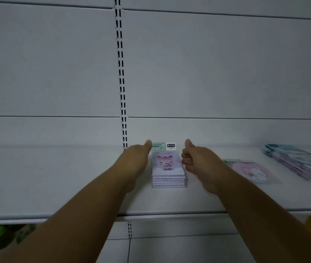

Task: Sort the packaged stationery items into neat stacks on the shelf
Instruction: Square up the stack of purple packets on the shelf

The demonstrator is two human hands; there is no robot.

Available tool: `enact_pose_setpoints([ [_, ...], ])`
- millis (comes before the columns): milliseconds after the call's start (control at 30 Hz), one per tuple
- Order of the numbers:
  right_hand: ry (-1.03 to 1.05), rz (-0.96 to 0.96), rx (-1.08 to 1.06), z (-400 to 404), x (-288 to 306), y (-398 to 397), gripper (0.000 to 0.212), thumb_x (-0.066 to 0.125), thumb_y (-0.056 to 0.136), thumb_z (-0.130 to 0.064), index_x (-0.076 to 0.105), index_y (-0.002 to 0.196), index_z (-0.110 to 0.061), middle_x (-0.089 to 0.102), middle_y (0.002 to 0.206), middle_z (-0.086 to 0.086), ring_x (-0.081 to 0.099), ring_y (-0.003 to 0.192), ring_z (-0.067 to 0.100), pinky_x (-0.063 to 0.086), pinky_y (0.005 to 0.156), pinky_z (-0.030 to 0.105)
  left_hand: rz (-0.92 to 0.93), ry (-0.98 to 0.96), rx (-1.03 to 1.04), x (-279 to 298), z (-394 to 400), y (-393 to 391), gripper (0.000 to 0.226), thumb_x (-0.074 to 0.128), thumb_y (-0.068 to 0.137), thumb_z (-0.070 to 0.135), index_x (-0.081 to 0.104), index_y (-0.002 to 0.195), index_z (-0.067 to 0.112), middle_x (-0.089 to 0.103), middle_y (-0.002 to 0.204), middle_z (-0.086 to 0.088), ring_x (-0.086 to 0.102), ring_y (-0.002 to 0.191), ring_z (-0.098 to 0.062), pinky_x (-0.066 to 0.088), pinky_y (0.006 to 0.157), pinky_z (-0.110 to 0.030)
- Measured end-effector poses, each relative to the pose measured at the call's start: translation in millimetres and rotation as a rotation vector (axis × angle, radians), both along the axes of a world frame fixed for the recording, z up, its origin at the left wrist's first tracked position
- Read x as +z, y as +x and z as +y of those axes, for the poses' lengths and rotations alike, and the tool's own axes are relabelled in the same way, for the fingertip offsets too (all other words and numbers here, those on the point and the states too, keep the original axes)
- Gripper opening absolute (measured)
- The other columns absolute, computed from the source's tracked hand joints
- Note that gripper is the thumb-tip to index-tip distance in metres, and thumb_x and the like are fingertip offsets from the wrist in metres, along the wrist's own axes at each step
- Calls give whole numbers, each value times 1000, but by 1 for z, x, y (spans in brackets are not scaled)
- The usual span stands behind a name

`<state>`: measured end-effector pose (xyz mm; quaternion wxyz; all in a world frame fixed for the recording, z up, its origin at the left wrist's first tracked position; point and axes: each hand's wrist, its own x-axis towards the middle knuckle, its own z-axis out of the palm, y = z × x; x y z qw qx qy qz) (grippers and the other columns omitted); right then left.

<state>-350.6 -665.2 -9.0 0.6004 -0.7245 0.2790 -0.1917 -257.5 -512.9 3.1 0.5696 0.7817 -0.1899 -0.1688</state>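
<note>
We're squaring the purple packet stack [168,168] mid-shelf [56,177]; light, slick wrappers, likely sliding, so we're pressing the long sides. Left hand [134,158] is touching its left edge, fingers hidden, can't tell; right hand [194,158] is just beside it, fingers loosely curled, holding nothing

Both forearms are bare, with no sleeves in view. The left hand [135,158] and right hand [198,160] wear no gloves, rings or watches.
</note>
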Motion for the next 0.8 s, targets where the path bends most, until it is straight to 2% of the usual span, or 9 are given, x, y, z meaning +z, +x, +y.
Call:
enact_pose_setpoints([
  [100, 162, -51, 101, 16, -5, -6, 46, 29, 96, -58, 60, 82, -26, 67, 77, -7, 65, 79, 15, 47, 90, 30, 373, -328, -78, -7, -3, -18, 68, 33, 99, 57, 46, 141, 6, 66, 127, -10, 68, 102, -17, 52, 89, -33],
  [200, 235, -102, 106, 23, -10, -3, 53, 32, 92, -65, 64, 83, -25, 74, 83, 2, 71, 88, 25, 51, 99, 41, 452, -420, -135, -15, -8, -21, 61, 34, 96, 62, 63, 120, 14, 78, 97, -10, 76, 85, -29, 59, 83, -40],
  [267, 253, -111, 100, 26, -13, -1, 61, 35, 89, -69, 70, 99, -20, 76, 99, 10, 71, 97, 31, 51, 99, 49, 423, -401, -140, -18, -8, -23, 61, 34, 95, 65, 67, 113, 17, 76, 104, -12, 73, 98, -31, 52, 98, -46],
  [367, 241, -99, 95, 28, -14, -1, 65, 36, 88, -69, 68, 110, -18, 76, 103, 12, 71, 99, 32, 51, 99, 50, 409, -395, -153, -18, -8, -26, 59, 34, 95, 63, 69, 110, 18, 76, 105, -13, 72, 100, -32, 49, 102, -47],
  [500, 128, -41, 90, 23, -10, -13, 59, 29, 91, -68, 60, 111, -22, 70, 110, 0, 65, 101, 18, 40, 105, 32, 232, -207, -132, -7, 7, -29, 67, 33, 98, 59, 50, 139, 9, 59, 138, -14, 65, 110, -27, 44, 100, -37],
  [567, -18, 38, 66, 22, -9, -21, 89, 24, 76, -85, 50, 136, -23, 53, 140, -2, 50, 126, 17, 27, 115, 36, 23, -4, -65, -4, 19, -28, 68, 26, 99, 60, 41, 147, 14, 44, 151, -8, 47, 132, -26, 32, 105, -37],
  [633, -55, 83, 83, 20, -11, -24, 111, 24, 61, -93, 43, 144, -21, 43, 151, -3, 42, 136, 17, 23, 119, 41, -15, 52, -103, -2, 24, -32, 66, 22, 99, 60, 43, 146, 19, 48, 148, -1, 49, 125, -16, 30, 97, -28],
  [733, -115, 81, 173, 29, -5, -28, 59, 23, 92, -69, 60, 116, -29, 63, 120, -3, 58, 102, 11, 39, 97, 19, -69, 104, -232, -2, 26, -41, 58, 20, 102, 54, 48, 142, 23, 60, 126, 5, 52, 92, 3, 34, 76, -13],
  [800, -306, 84, 194, 29, -4, -32, 44, 29, 101, -49, 60, 118, -23, 65, 118, 1, 59, 98, 11, 41, 79, 11, -259, 225, -247, -6, 27, -38, 48, 25, 105, 46, 46, 142, 24, 55, 137, 4, 52, 103, -1, 37, 88, -18],
])
